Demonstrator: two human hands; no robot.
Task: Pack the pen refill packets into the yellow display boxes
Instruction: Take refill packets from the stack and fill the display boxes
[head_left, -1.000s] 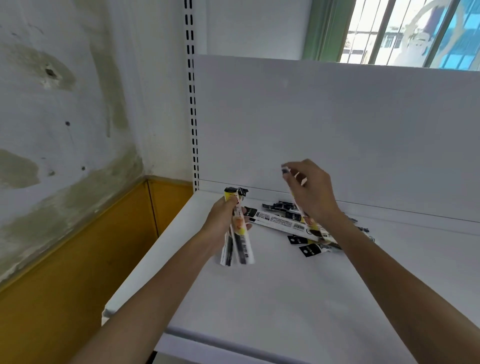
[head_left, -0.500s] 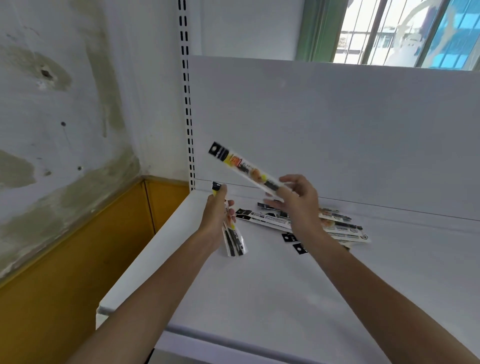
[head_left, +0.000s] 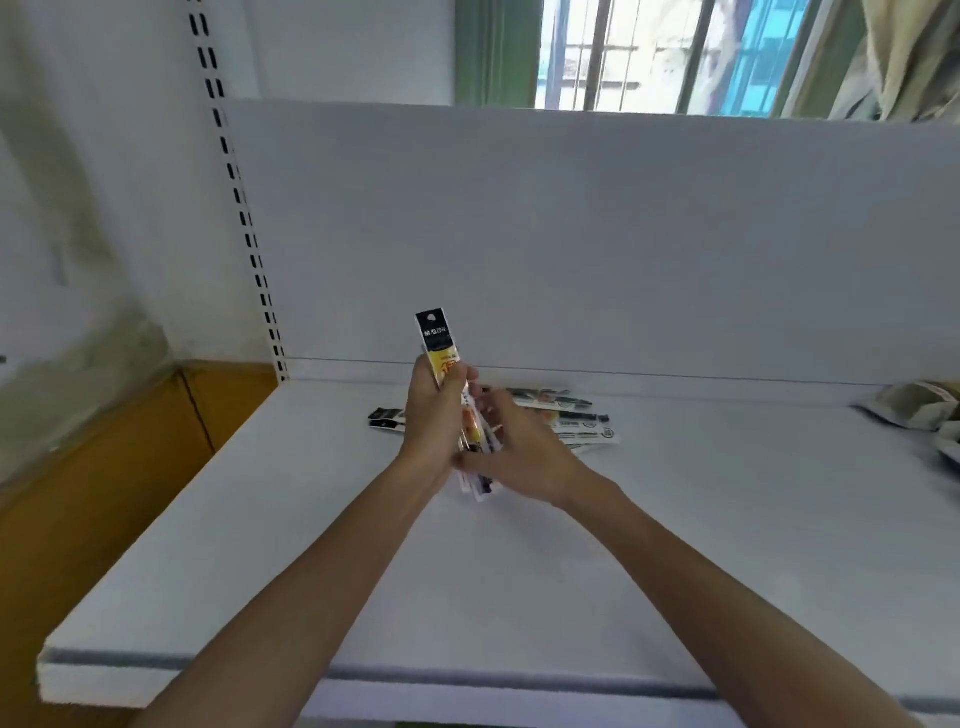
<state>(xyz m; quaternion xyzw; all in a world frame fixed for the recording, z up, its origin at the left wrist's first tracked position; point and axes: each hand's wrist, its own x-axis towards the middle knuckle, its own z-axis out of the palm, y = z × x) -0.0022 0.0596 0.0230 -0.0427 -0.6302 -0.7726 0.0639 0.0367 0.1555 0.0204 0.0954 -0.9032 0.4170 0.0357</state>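
Note:
My left hand (head_left: 434, 415) grips a bundle of pen refill packets (head_left: 438, 343) upright above the white shelf (head_left: 675, 545); black and yellow tops stick out above my fingers. My right hand (head_left: 519, 452) is against the lower part of the same bundle, its fingers on the packets. Behind my hands several more refill packets (head_left: 576, 421) lie loose in a pile on the shelf near the back panel. No yellow display box is in view.
The white back panel (head_left: 571, 234) rises behind the shelf, with a slotted upright (head_left: 244, 218) at its left end. Crumpled packaging (head_left: 914, 405) lies at the far right. The shelf's left edge drops off beside a yellow-panelled wall (head_left: 104, 467).
My right hand has brought the packet it held up in the air down against the bundle in my left hand. The bundle now stands more upright.

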